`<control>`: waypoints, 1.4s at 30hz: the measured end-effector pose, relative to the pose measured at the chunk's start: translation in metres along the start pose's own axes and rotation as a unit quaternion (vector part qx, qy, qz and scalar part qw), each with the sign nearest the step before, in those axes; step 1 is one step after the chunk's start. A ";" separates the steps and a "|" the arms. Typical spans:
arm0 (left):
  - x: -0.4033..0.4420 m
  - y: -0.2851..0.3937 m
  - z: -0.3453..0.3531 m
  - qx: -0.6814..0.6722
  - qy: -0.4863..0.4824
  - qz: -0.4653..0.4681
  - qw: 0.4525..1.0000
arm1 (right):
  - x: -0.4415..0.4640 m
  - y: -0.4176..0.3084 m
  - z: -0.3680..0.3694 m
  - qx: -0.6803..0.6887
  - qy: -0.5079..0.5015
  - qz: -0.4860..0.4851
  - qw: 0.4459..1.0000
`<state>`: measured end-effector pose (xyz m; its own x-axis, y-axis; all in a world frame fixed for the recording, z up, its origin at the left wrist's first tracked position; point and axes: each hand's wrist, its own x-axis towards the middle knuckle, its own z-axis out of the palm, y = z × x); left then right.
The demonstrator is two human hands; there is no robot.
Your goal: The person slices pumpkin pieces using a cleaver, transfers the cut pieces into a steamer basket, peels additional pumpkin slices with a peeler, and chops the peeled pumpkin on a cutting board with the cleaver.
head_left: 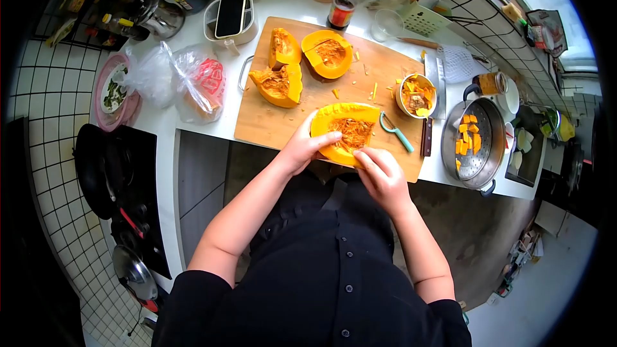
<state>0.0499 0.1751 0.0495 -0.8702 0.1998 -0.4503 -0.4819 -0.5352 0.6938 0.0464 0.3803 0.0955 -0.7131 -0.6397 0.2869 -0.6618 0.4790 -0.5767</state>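
My left hand (304, 144) is closed around the left side of a pumpkin piece (328, 117), its thumb lying across the cut face. Stringy pulp and seeds fill the hollow of that piece. At its lower right edge, the bent fingers of my right hand (384, 177) grip the piece; their tips are partly hidden. Three more pumpkin pieces rest on the wooden cutting board (257, 125): one (328, 54) at the upper middle, and two (283, 49) (280, 87) at the left. Right of my hands lies a green peeler (402, 139).
A bowl of pumpkin scraps (416, 96) sits on the board's right side, near a cleaver (434, 83). Farther right, a steel steamer pot (472, 164) holds orange pumpkin chunks. Plastic bags (200, 90), a phone (230, 14) on a container and a sauce bottle (342, 9) stand around the board.
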 end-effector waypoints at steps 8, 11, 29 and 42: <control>-0.024 0.015 0.027 0.369 0.031 0.360 0.856 | -0.025 0.013 -0.007 0.035 0.102 0.116 0.987; -0.029 0.022 0.029 0.407 0.011 0.385 0.828 | -0.036 0.049 -0.003 -0.064 0.116 0.170 0.977; 0.025 -0.073 -0.033 0.113 0.189 -0.022 0.975 | -0.082 0.238 0.003 -0.173 0.022 0.524 0.833; 0.077 -0.097 -0.033 0.363 0.227 0.109 0.897 | -0.051 0.230 -0.037 -0.185 0.015 0.565 0.804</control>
<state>0.0331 0.2152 -0.0715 -0.9002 -0.2876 -0.3270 -0.3877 0.1873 0.9025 -0.0774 0.5450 -0.0236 -0.9087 0.3428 -0.2384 0.3938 0.8934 -0.2165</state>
